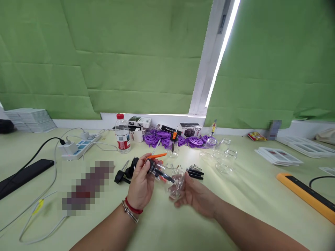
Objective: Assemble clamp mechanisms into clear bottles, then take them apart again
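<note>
My left hand [141, 183], with a red and a metal bracelet at the wrist, grips a small black tool [158, 171] whose tip points into a clear glass jar. My right hand [195, 195] cradles that clear glass jar [175, 183] from below, just above the pale green table [235, 195]. An orange-handled tool [157, 156] lies just behind my left hand. Black knobbed parts [125, 173] rest to the left of it, and black comb-like pieces [195, 171] lie to the right of the jar.
Behind stand a water bottle [123, 138], purple plastic discs [163, 138], small boxes [140, 122] and empty clear jars [225, 155]. A power strip [78, 145] with cables and a black device [23, 174] lie left. An orange-edged bar [306, 195] and card stacks [278, 156] lie right.
</note>
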`<state>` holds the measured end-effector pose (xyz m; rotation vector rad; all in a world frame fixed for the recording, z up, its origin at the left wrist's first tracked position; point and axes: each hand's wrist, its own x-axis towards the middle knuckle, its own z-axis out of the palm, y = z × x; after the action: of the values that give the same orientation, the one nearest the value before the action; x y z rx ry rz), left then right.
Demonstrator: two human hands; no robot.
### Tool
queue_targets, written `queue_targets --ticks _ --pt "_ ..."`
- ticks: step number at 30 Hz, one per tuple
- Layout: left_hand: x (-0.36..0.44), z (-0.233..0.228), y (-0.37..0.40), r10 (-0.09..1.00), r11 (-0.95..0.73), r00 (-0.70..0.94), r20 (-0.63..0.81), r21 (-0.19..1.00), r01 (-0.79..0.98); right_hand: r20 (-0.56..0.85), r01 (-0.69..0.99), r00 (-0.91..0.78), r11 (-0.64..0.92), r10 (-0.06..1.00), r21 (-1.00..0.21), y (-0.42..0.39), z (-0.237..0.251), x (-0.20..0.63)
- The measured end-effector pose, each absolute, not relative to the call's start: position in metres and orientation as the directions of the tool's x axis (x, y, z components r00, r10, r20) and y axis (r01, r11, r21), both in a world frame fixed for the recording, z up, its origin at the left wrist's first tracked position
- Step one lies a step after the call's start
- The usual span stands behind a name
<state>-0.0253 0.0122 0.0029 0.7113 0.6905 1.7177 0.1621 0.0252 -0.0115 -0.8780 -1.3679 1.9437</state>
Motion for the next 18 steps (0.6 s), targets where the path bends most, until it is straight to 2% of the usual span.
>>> queue_targets --ticks 1,3,5,8,10,12,13,15,16,17,18 --pt "-0.023 0.001 0.011 0.969 -0.233 -0.214 0.125 0.756 -0.612 -0.211 -0.185 -0.652 -0.423 0.728 -0.887 0.018 -0.011 0.163" --pt "-0.019 -0.002 0.008 0.976 -0.208 -0.175 0.131 0.805 -0.556 -0.224 -0.304 -0.665 -0.531 0.713 -0.791 0.011 -0.012 0.165" --pt "-0.02 -0.005 0.007 0.976 -0.21 -0.148 0.161 0.873 -0.441 -0.225 -0.353 -0.627 -0.529 0.746 -0.772 0.012 -0.016 0.168" --pt "-0.022 -0.005 0.007 0.968 -0.222 -0.158 0.194 0.956 -0.19 -0.21 -0.293 -0.588 -0.447 0.781 -0.845 0.018 -0.02 0.174" --pt "-0.022 -0.004 0.008 0.962 -0.217 -0.182 0.205 0.975 -0.046 -0.135 -0.186 -0.55 -0.279 0.824 -0.942 0.019 -0.019 0.18" --pt "-0.019 -0.001 0.009 0.96 -0.19 -0.206 0.189 0.982 0.015 0.042 -0.002 -0.516 0.048 0.856 -0.999 0.017 -0.014 0.187" --pt "-0.017 0.0 0.009 0.963 -0.163 -0.213 0.164 0.986 0.023 0.165 0.11 -0.519 0.258 0.838 -0.96 0.015 -0.011 0.191" --pt "-0.012 0.003 0.008 0.971 -0.101 -0.214 0.106 0.994 0.033 0.393 0.283 -0.579 0.628 0.714 -0.725 0.011 -0.005 0.199" --pt "-0.01 0.004 0.007 0.973 -0.076 -0.215 0.083 0.996 0.041 0.465 0.316 -0.611 0.736 0.641 -0.598 0.01 -0.003 0.202" --pt "-0.008 0.005 0.006 0.971 -0.065 -0.227 0.075 0.997 0.049 0.512 0.323 -0.623 0.79 0.592 -0.521 0.01 -0.002 0.204" --pt "-0.007 0.006 0.004 0.966 -0.067 -0.247 0.079 0.996 0.058 0.537 0.314 -0.606 0.797 0.586 -0.516 0.01 -0.003 0.205"
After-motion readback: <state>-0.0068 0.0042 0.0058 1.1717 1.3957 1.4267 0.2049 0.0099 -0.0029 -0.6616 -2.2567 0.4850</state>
